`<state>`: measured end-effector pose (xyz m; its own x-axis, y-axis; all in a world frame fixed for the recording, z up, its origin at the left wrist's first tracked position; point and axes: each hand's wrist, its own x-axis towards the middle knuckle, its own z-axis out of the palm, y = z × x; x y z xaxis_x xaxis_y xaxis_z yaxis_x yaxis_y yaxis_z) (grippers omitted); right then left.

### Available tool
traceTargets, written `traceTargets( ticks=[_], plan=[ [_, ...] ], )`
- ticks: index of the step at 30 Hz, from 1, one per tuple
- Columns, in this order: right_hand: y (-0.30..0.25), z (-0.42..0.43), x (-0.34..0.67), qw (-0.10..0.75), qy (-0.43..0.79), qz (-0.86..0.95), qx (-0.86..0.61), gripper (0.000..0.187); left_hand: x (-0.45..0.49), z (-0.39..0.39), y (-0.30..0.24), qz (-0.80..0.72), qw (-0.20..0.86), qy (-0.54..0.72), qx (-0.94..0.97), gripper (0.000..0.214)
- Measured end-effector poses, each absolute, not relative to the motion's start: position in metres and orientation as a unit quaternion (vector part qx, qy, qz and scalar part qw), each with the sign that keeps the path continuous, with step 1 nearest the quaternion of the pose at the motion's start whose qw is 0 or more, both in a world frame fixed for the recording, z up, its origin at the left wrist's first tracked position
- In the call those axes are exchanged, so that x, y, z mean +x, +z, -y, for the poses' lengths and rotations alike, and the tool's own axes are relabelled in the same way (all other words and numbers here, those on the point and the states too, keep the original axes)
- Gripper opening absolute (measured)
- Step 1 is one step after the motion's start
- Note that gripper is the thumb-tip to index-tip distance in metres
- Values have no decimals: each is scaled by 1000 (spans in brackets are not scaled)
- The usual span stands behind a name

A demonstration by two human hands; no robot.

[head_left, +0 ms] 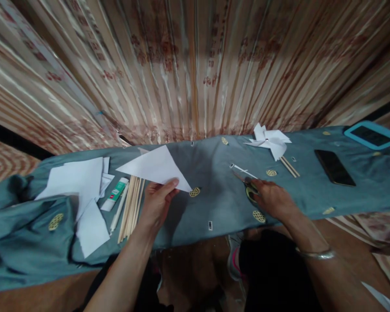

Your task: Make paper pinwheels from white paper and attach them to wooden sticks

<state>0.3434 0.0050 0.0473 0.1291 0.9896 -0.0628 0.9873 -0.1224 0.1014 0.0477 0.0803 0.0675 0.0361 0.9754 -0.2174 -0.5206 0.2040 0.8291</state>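
My left hand (pixel 159 200) pinches a white paper triangle (pixel 156 167) near its right corner, thumb on top. The triangle is held over the left-middle of the cloth, partly above a bundle of wooden sticks (pixel 130 212). Around the handles of a pair of scissors (pixel 251 190), my right hand (pixel 273 197) is closed, with the blades pointing left. My fingers cover part of the handles. Just beyond the blades lies a thin white paper strip (pixel 246 170). A white paper pinwheel (pixel 268 141) rests farther back on the right, with two wooden sticks (pixel 290 167) by it.
On the left of the grey-green cloth (pixel 195 225) are white paper sheets (pixel 74 175), a green-and-white glue tube (pixel 115 194) and a slim white stick (pixel 119 208). A black phone (pixel 334 168) and a blue-framed tablet (pixel 373 135) lie right. Curtains (pixel 195 65) hang behind.
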Motion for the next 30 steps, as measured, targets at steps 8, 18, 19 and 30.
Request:
traceTargets(
  ticks=[8,18,19,30],
  plan=[
    [55,-21,298,-261,-349,-565,701,35,46,-92,72,-412,626,601,276,31],
    [47,-27,210,-414,-766,-290,397,51,26,-100,83,-429,618,624,210,33],
    [47,-24,207,-408,-767,-302,392,54,24,-100,83,-433,620,620,211,33],
    [53,-22,205,-358,-709,-479,374,59,41,-84,73,-429,645,587,237,31]
  ],
)
